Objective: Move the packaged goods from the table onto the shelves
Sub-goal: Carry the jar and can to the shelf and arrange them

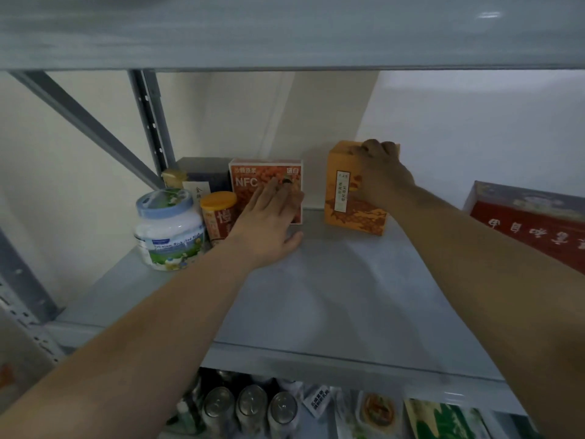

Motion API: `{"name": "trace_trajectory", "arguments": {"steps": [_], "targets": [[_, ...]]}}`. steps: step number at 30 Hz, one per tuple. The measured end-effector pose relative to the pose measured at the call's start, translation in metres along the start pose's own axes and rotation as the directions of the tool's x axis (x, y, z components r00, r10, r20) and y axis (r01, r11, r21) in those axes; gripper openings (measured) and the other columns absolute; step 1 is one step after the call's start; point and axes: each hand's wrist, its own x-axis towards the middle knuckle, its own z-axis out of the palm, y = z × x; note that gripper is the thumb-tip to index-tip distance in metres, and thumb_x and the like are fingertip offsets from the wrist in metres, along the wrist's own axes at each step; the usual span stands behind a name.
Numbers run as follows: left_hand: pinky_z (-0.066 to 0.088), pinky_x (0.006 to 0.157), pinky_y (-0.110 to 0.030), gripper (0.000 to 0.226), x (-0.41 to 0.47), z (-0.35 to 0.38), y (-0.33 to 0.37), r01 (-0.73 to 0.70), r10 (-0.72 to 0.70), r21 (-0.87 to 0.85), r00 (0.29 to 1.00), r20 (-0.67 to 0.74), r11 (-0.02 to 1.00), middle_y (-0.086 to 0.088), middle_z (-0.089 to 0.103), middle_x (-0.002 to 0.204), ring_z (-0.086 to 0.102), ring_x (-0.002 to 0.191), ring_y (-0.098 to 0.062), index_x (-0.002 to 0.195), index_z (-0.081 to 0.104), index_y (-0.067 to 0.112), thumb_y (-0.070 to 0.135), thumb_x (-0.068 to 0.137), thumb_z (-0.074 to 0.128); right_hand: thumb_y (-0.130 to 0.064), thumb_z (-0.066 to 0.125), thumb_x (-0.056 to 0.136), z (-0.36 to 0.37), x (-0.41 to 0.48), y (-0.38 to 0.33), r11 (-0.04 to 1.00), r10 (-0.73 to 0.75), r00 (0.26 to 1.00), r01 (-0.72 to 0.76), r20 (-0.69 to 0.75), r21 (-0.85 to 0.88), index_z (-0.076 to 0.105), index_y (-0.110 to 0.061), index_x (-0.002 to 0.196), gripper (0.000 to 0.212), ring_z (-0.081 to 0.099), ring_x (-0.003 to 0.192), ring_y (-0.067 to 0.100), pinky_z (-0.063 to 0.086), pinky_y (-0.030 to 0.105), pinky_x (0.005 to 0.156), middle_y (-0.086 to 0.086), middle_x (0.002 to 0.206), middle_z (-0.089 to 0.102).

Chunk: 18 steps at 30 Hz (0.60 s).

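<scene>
I read "NFC" on the red box [250, 185] — and "Selenium Rich And High" on the white tub [169, 229]; the other labels are too blurred for me.

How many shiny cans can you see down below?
3. They stand side by side on the lower level: left can, middle can, right can. More may be hidden behind the shelf edge above them.

The shelf [332, 296] is grey painted metal, smooth and mostly matt, with a dull sheen where the light catches it. The post [148, 122] looks like bare steel, duller still. The orange box [348, 210] is matt cardboard; the red box [253, 185] marked NFC has a slightly glossier print. The tub [167, 229] is smooth, shiny white plastic, and the cans [251, 403] below have bright metal tops.
</scene>
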Motion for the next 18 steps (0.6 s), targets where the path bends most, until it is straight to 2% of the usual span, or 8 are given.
{"name": "trace_trajectory", "arguments": {"steps": [4, 9, 15, 18], "targets": [[0.009, 0.125, -0.050, 0.084, 0.000, 0.009, 0.005, 0.055, -0.055, 0.015, 0.998, 0.009, 0.998, -0.011, 0.016, 0.167, 0.005, 0.155, -0.035, 0.161, 0.016, 0.016, 0.061, 0.091, 0.028, -0.038, 0.083, 0.077, 0.008, 0.005, 0.007, 0.994, -0.079, 0.996, 0.081, -0.035, 0.079, 0.033, -0.027, 0.151, 0.090, 0.020, 0.140, 0.030, 0.050, 0.059, 0.096, 0.002, 0.148, 0.029], [0.005, 0.126, -0.048, 0.085, 0.005, 0.010, 0.010, 0.129, -0.130, 0.026, 0.989, 0.065, 0.991, -0.008, 0.002, 0.169, -0.004, 0.155, -0.032, 0.162, 0.005, 0.017, 0.056, 0.097, 0.043, -0.034, 0.083, 0.078, 0.014, 0.010, 0.001, 0.981, -0.117, 0.991, 0.126, -0.067, 0.144, 0.035, -0.027, 0.150, 0.087, 0.019, 0.140, 0.030, 0.048, 0.058, 0.099, 0.004, 0.149, 0.029], [0.009, 0.126, -0.049, 0.085, 0.003, 0.012, 0.010, 0.118, -0.119, 0.036, 0.992, 0.047, 0.992, -0.010, 0.006, 0.169, 0.001, 0.155, -0.034, 0.162, 0.008, 0.015, 0.056, 0.095, 0.043, -0.037, 0.082, 0.078, 0.018, 0.020, -0.014, 0.968, -0.158, 0.984, 0.171, -0.083, 0.185, 0.035, -0.029, 0.149, 0.086, 0.019, 0.141, 0.029, 0.046, 0.061, 0.101, 0.003, 0.147, 0.029], [0.013, 0.125, -0.050, 0.086, -0.003, 0.008, 0.006, 0.088, -0.089, 0.053, 0.996, 0.014, 0.995, -0.013, 0.015, 0.167, 0.008, 0.154, -0.037, 0.161, 0.016, 0.012, 0.057, 0.091, 0.038, -0.039, 0.080, 0.079, 0.019, 0.020, -0.019, 0.973, -0.178, 0.981, 0.186, -0.072, 0.133, 0.033, -0.029, 0.150, 0.086, 0.020, 0.142, 0.033, 0.037, 0.066, 0.107, 0.005, 0.148, 0.029]]}}
